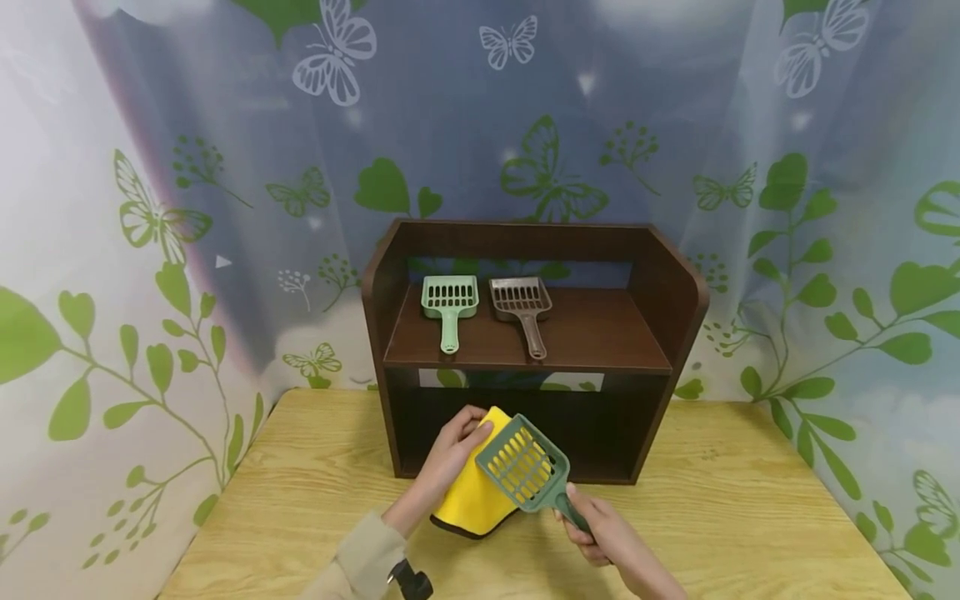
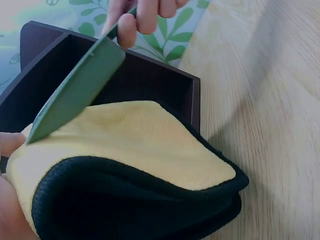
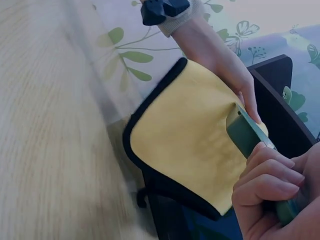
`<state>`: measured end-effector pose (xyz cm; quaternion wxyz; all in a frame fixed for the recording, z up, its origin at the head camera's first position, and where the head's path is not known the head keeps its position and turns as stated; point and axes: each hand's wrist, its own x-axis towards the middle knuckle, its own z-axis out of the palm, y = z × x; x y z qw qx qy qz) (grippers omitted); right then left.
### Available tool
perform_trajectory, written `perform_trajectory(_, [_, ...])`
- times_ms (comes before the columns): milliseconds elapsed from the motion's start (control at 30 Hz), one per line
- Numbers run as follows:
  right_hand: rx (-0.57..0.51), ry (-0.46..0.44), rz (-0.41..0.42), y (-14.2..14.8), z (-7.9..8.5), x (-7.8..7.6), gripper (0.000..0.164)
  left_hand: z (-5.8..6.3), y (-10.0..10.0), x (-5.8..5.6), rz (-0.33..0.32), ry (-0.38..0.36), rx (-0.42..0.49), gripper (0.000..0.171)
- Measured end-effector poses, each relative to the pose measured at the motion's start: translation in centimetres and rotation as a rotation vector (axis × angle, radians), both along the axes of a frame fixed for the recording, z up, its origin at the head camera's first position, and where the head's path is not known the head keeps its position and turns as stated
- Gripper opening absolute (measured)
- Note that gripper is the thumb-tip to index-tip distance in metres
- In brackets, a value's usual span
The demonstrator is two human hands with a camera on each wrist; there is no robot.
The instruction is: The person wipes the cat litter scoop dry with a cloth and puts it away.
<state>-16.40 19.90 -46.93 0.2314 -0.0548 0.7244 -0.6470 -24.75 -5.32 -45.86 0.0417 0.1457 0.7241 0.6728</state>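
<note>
My right hand [image 1: 600, 530] grips the handle of a dark green litter scoop [image 1: 527, 467], its slotted head tilted up toward the left. Behind that head, my left hand [image 1: 454, 448] holds a folded yellow cloth [image 1: 474, 493] with a black border, thumb on its near side. Through the slots the yellow shows. In the left wrist view the scoop's edge [image 2: 75, 90] meets the cloth [image 2: 135, 135] near the thumb. The right wrist view has the right fingers [image 3: 270, 182] curled round the handle, and the cloth [image 3: 185, 130] hanging from the left hand [image 3: 220, 55].
A dark brown two-tier shelf [image 1: 600, 333] stands at the back of the wooden table [image 1: 720, 517], just beyond the hands. On its upper board lie a light green litter scoop [image 1: 449, 317] and a brown litter scoop [image 1: 531, 321]. Patterned curtains [image 1: 465, 100] surround the table.
</note>
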Motion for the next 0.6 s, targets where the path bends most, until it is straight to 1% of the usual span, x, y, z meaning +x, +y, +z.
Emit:
perform_trajectory(100, [-0.005, 0.003, -0.013, 0.3, 0.3, -0.1, 0.05, -0.3, -0.5, 0.2, -0.019, 0.052, -0.031, 0.024])
perform_trajectory(233, [-0.013, 0.0, -0.025, 1.1, 0.8, -0.1, 0.051, -0.4, -0.9, 0.4, -0.043, 0.157, -0.076, 0.021])
perform_trajectory(300, [-0.008, -0.004, -0.032, 1.5, 1.1, -0.2, 0.052, -0.4, -1.0, 0.6, -0.046, 0.214, -0.099, 0.019])
perform_trajectory(400, [-0.001, 0.011, -0.044, 2.1, 1.6, -0.2, 0.053, -0.2, -1.4, 1.1, -0.026, 0.279, -0.145, 0.017])
perform_trajectory(500, [0.009, 0.035, -0.052, 2.8, 2.2, -0.1, 0.052, -0.1, -1.7, 1.5, 0.008, 0.331, -0.2, 0.015])
perform_trajectory(600, [0.017, 0.054, -0.04, 3.5, 3.0, 0.1, 0.053, 0.0, -2.0, 1.8, 0.034, 0.375, -0.237, 0.014])
